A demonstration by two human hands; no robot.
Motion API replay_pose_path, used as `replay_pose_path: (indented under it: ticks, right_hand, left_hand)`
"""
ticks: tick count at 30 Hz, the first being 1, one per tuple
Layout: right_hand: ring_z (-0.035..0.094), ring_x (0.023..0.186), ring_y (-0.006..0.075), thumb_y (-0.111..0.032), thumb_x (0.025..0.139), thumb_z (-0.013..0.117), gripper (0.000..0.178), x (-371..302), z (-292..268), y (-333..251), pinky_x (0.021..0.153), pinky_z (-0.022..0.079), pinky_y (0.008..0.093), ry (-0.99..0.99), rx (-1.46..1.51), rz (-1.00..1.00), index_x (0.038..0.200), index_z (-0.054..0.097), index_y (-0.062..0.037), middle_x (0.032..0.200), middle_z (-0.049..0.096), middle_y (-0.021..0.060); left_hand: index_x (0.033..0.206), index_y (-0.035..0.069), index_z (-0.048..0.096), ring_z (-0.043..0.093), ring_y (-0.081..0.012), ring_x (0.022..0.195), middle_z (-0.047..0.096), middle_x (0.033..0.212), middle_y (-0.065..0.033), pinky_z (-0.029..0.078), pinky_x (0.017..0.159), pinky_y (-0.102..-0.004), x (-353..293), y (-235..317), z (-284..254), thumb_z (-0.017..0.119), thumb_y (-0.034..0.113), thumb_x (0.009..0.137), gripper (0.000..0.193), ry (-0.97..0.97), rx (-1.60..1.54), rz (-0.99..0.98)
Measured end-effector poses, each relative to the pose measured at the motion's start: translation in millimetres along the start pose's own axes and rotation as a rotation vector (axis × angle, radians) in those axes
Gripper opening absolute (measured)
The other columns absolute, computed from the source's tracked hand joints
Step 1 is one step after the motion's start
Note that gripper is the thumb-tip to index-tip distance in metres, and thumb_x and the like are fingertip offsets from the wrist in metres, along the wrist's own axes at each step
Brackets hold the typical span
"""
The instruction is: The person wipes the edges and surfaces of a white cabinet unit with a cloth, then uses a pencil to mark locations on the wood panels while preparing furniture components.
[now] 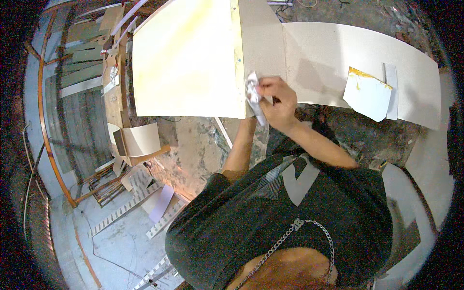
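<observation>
My right hand (pixel 279 99) is closed around a crumpled white cloth or paper wipe (pixel 253 92), which lies against the near end of a box-like piece. That piece has a brightly lit white panel (pixel 188 63), a pale yellow edge strip (pixel 238 58) with small fixings along it, and a beige side (pixel 263 38). My left forearm (pixel 241 147) reaches up to the panel's near corner. Beneath the piece my left hand is hidden, so its fingers do not show.
At right, a long beige board (pixel 319 58) carries a white sheet with an orange-stained edge (pixel 368 96) and a narrow pale strip (pixel 391 92). A wooden bench (pixel 114 99) with scraps stands at left. A curved pale piece (pixel 142 140) and slotted strips (pixel 121 212) lie nearer.
</observation>
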State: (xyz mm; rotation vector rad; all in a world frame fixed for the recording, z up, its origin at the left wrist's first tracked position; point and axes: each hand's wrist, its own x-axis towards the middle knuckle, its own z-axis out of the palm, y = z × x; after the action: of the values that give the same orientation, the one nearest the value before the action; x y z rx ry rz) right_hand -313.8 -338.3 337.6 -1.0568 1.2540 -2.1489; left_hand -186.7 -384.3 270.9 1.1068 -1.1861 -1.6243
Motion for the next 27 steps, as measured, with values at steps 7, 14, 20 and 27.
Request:
replay_pose_path:
  ticks: [7, 14, 20, 27]
  right_hand:
    - [0.066, 0.086, 0.0262, 0.010, 0.063, 0.068, 0.026, 30.0, 5.7, 9.8, 0.077, 0.052, 0.0327, 0.077, -0.076, -0.090, 0.083, 0.064, -0.0058, 0.091, 0.066, 0.0110]
    - [0.065, 0.083, 0.0222, 0.014, 0.068, 0.067, 0.025, -16.8, -6.1, -1.6, 0.072, 0.051, 0.0271, -0.093, -0.057, -0.129, 0.085, 0.064, -0.0037, 0.090, 0.066, 0.0129]
    - [0.065, 0.085, 0.0256, 0.004, 0.074, 0.067, 0.019, 35.4, 4.5, 23.3, 0.077, 0.052, 0.0334, 0.098, -0.145, -0.115, 0.089, 0.064, -0.0068, 0.091, 0.065, 0.0116]
    - [0.059, 0.089, 0.0115, 0.006, 0.085, 0.062, 0.029, 52.7, -21.8, 9.9, 0.076, 0.049, 0.0219, 0.147, 0.370, 0.292, 0.109, 0.050, -0.0045, 0.104, 0.060, 0.0061]
  left_hand:
    - [0.131, 0.002, 0.047, 0.054, -0.0191, 0.111, 0.055, 0.121, -0.0095, 0.048, 0.092, -0.0315, 8.6, 14.6, 25.2, 0.053, 0.035, 0.095, 0.049, 0.100, 0.123, 0.127]
    - [0.130, 0.004, 0.044, 0.052, -0.0210, 0.110, 0.053, 0.119, -0.0085, 0.046, 0.094, -0.0331, -8.8, -7.3, -16.0, 0.045, 0.033, 0.100, 0.042, 0.007, 0.051, -0.039]
    - [0.131, 0.004, 0.045, 0.053, -0.0199, 0.109, 0.054, 0.119, -0.0085, 0.046, 0.092, -0.0319, 6.8, 6.2, 16.4, 0.045, 0.030, 0.100, 0.040, 0.012, 0.050, 0.046]
    - [0.131, 0.004, 0.046, 0.053, -0.0186, 0.108, 0.055, 0.120, -0.0084, 0.047, 0.089, -0.0304, 15.4, 14.5, 22.9, 0.045, 0.026, 0.100, 0.039, -0.006, 0.037, 0.037]
